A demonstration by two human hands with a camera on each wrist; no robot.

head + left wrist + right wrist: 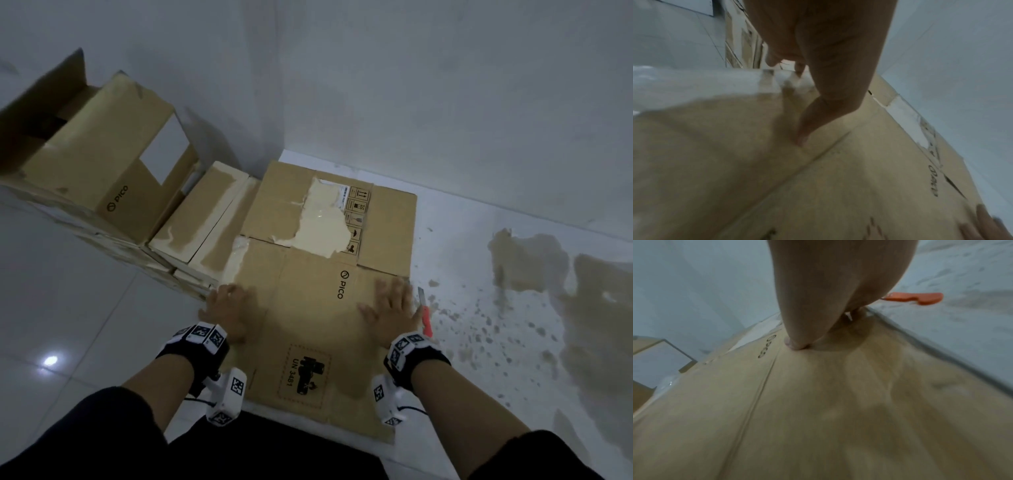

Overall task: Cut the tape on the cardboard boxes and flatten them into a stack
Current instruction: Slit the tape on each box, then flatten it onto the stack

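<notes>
Palms down, both of them. Left hand [228, 310] flat near the left edge of the flattened box [318, 329], fingers spread and pressing; right hand [390, 310] flat near the right edge, fingers spread the same way, thumb tip dug into the board in the right wrist view. Nothing pinched, nothing gripped. Placed wide apart, most likely, to bear down on both sides at once and crush the folds so the board lies level rather than springing back up.

Beneath the hands: the flattened box lying on the pale floor [75, 308] in the corner of the room, PICO print and a UN 3481 mark facing up, a torn label patch [318, 219] near its far end.

Just beside the right hand, off the board's right edge — an orange box cutter [425, 317] on the floor, blade end pointing away. Parked there, presumably, to free both hands for pressing while staying within reach for the next tape seam. Worth minding: blade close to the little finger.

Further left, touching or nearly touching the board's far-left corner, a low pile of flat cartons [202, 222] with strips of pale tape. Beyond it a standing open box [99, 150], flaps up, not yet collapsed — probably next in line.

To the right, brown stains [548, 291] across the floor; nothing blocking.
</notes>
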